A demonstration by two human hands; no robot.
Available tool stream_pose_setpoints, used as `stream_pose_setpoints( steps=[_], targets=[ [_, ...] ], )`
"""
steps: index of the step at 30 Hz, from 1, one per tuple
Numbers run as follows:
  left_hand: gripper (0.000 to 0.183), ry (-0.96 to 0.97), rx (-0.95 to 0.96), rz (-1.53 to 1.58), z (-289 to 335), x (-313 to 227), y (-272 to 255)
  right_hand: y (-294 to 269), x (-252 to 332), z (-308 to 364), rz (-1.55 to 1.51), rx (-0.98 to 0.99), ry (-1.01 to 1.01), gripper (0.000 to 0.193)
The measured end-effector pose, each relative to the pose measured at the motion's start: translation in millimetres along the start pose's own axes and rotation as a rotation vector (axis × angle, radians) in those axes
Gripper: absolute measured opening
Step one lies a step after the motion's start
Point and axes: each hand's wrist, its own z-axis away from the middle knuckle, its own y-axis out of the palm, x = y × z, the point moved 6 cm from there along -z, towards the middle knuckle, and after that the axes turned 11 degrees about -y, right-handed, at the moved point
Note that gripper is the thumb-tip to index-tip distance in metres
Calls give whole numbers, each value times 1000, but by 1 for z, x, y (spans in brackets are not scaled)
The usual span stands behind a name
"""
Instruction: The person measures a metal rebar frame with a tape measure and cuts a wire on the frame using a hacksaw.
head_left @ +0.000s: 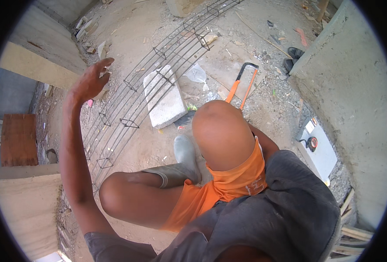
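Faded grey cloth shirt (272,214) nearest; left hand (93,83) empty, loosely open at 10 o'clock.
Slim steel rebar cage (165,77), with squarish stirrups, slants from 8 to 12 o'clock across a rough, pale concrete block (169,105); orange-handled hacksaw (233,90) at 1; right hand hidden, its state impossible to tell.

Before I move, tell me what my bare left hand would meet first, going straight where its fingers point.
Likely the long, dark steel rebar cage, though your left hand looks raised, so depth is unclear.
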Motion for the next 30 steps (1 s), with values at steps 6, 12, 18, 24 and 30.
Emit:
stream_pose_setpoints(
  steps=[6, 12, 18, 24, 30],
  targets=[
    [46, 13, 74, -13, -1, -40, -3, -8, -34, 6, 102, 43, 7, 45],
    [46, 32, 62, -49, -34, -43, -7, -21, -30, 31, 84, 14, 23, 35],
    [51, 23, -28, -67, -65, -74, -16, -28, -38, 57, -16, -33, 78, 34],
    [51, 35, 33, 74, -85, -73, 28, -8, -24, 100, -307, -129, 136, 32],
    [35, -6, 186, -9, -94, -71, 70, -24, -17, 157, -722, -266, 229, 31]
  ],
)
